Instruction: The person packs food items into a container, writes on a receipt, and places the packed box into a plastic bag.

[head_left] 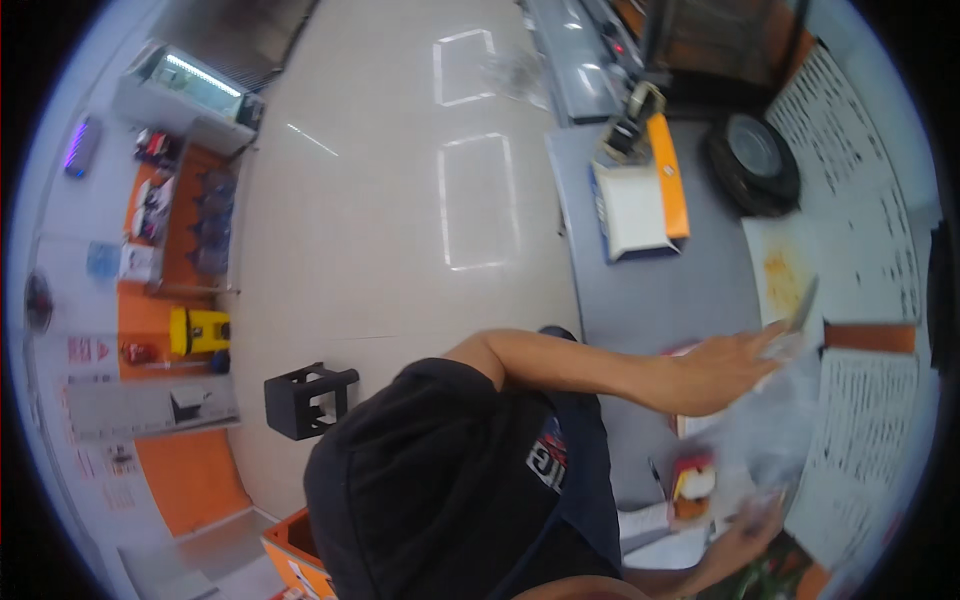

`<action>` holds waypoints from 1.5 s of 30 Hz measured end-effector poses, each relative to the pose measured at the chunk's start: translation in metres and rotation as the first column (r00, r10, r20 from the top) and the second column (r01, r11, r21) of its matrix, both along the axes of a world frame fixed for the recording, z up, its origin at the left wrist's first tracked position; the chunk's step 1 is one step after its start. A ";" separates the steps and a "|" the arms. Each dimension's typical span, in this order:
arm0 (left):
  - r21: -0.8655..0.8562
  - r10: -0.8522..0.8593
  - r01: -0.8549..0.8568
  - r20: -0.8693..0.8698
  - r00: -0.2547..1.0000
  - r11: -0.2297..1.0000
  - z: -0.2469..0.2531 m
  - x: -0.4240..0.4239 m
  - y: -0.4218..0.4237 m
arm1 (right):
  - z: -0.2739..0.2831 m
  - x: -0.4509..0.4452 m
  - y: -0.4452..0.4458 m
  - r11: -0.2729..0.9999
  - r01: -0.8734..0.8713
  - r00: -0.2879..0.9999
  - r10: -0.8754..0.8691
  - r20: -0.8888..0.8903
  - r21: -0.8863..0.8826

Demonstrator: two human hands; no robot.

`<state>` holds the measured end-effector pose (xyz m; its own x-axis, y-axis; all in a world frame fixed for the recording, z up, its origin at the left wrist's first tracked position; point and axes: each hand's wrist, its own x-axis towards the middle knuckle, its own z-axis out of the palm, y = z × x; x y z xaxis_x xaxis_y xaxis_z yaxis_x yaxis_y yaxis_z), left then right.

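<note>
My left hand (pixel 724 371) reaches over the counter with its fingers closed on the upper part of a clear plastic bag (pixel 772 420). A grey, pointed, blade-like thing (pixel 806 304) sticks out past those fingers; blur hides what it is. Lower down, my right hand (pixel 757 517) is closed on the other end of the bag, which is stretched between both hands. Just below the bag sits a small red carton (pixel 691 487) with a white round item and a browned piece of food in it. Beside the carton lie a pen (pixel 655 474) and white papers (pixel 645 521).
On the grey counter (pixel 622 300) stands an open orange and white box (pixel 641 210) with a tape dispenser (pixel 634 127) behind it. A dark round container (pixel 754 161) is near the wall. Handwritten sheets (pixel 862 442) hang there. A black stool (pixel 307 401) stands on the floor behind me.
</note>
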<state>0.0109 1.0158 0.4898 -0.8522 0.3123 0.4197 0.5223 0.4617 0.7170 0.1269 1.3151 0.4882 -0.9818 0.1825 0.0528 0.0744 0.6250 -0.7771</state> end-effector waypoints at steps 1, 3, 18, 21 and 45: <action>0.056 -0.029 0.036 -0.126 0.992 0.998 0.002 -0.006 0.010 | 0.002 0.001 0.004 0.996 0.072 0.995 -0.068 -0.076 0.051; 0.099 -0.118 0.150 -0.278 0.953 0.984 -0.001 -0.025 0.031 | -0.078 -0.008 0.018 0.845 -0.189 0.980 0.193 0.044 0.500; -0.084 0.069 -0.101 -0.322 0.944 0.991 -0.019 -0.115 0.001 | -0.008 -0.114 -0.011 0.918 0.330 0.867 -0.387 -0.313 -0.221; 0.111 0.053 -0.001 -0.463 0.885 0.994 0.023 -0.098 -0.009 | 0.029 -0.105 -0.034 0.916 0.253 0.752 -0.389 -0.532 -0.312; -0.120 -0.014 0.202 0.831 0.556 0.972 -0.069 -0.036 -0.086 | -0.051 -0.052 -0.065 0.911 0.073 0.977 -0.147 0.154 0.406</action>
<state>-0.0254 0.9300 0.4212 -0.7489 0.4136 -0.5177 -0.1942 0.6100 0.7682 0.0744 1.2496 0.4375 -0.9566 0.2901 -0.0295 0.2735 0.8578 -0.4352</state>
